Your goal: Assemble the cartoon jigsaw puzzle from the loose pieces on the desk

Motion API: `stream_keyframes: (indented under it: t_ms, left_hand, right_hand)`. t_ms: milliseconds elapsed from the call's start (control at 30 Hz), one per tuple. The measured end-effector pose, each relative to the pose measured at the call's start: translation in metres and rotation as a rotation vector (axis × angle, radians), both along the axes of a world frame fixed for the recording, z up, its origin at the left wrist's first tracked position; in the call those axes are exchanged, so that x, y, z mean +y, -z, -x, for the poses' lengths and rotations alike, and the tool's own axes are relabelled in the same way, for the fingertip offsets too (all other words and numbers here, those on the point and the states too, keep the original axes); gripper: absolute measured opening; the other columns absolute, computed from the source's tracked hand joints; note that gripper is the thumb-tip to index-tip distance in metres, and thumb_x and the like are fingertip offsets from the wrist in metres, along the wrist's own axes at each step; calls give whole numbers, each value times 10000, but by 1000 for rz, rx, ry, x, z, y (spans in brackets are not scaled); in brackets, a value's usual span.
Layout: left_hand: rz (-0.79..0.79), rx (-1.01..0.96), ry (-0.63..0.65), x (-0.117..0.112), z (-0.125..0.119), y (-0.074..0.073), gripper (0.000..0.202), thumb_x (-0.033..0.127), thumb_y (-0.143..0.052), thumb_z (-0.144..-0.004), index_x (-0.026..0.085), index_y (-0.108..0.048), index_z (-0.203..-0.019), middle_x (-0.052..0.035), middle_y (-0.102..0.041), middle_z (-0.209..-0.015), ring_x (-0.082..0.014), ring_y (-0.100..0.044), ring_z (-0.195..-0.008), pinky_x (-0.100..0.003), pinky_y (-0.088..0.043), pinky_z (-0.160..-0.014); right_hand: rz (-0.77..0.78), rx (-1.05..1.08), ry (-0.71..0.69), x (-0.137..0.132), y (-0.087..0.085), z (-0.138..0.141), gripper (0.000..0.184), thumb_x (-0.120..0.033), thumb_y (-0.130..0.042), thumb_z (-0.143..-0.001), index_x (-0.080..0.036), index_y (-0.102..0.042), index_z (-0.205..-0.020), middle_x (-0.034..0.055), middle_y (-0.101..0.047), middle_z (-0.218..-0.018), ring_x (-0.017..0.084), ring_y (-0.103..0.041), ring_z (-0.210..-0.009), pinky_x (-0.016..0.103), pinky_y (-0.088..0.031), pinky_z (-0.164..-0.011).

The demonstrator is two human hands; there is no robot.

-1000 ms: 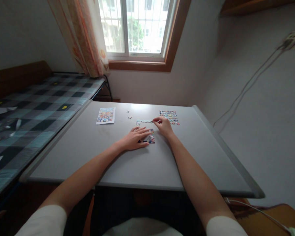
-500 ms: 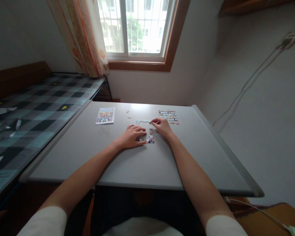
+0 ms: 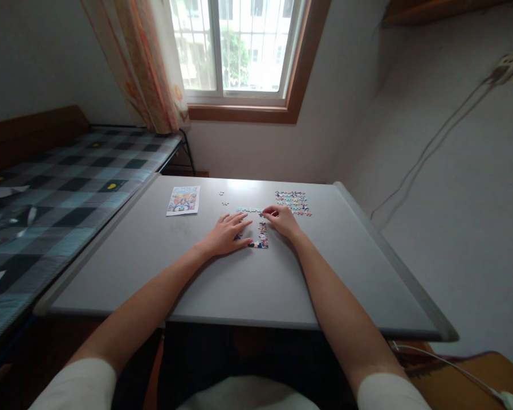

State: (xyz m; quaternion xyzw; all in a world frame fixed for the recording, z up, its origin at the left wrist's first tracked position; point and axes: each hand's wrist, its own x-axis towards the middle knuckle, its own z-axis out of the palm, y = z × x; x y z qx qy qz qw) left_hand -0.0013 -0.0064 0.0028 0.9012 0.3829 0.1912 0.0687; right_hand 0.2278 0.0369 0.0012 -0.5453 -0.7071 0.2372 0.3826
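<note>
A partly joined jigsaw puzzle (image 3: pixel 264 235) lies on the grey table as a frame of edge pieces with a bare middle. My left hand (image 3: pixel 227 234) rests over its left side, fingers spread, hiding part of that edge. At the upper right corner of the frame, my right hand (image 3: pixel 283 221) pinches a small puzzle piece (image 3: pixel 261 214) between thumb and forefinger. Rows of loose puzzle pieces (image 3: pixel 291 199) lie just beyond the right hand. Two single pieces (image 3: pixel 225 204) sit apart behind the left hand.
A printed picture card (image 3: pixel 183 201) lies at the table's back left. The grey table (image 3: pixel 346 273) has raised side edges. To the left stands a bed with a checked cover (image 3: pixel 89 171); a window (image 3: pixel 239 51) is ahead. A cable (image 3: pixel 427 148) hangs along the right wall.
My left hand has shifted slightly to the left, uncovering a little more of the frame's bare middle. The right hand stays nearly in place with its pinch.
</note>
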Motion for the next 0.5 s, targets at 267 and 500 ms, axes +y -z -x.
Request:
stream_keyframes:
  t_ms: [267, 500]
  left_hand:
    - [31, 91, -72, 1, 1, 2, 534, 551, -468, -894, 248, -525, -1330, -114, -431, -1460, -275, -369, -1355, -477, -231, -1129]
    - [26, 28, -52, 2, 4, 3, 522, 538, -572, -832, 262, -572, -1275, -107, -490, -1392, -297, -429, -1286, -475, -285, -1103]
  right_hand:
    - [22, -16, 11, 1, 0, -2, 98, -207, -636, -750, -172, -725, -770, 39, -720, -759, 122, -601, -608, 252, -489, -632]
    - [34, -5, -60, 2, 3, -5, 90, -209, -650, -744, -163, -727, -757, 46, -722, -745, 132, -615, -625, 260, -505, -642]
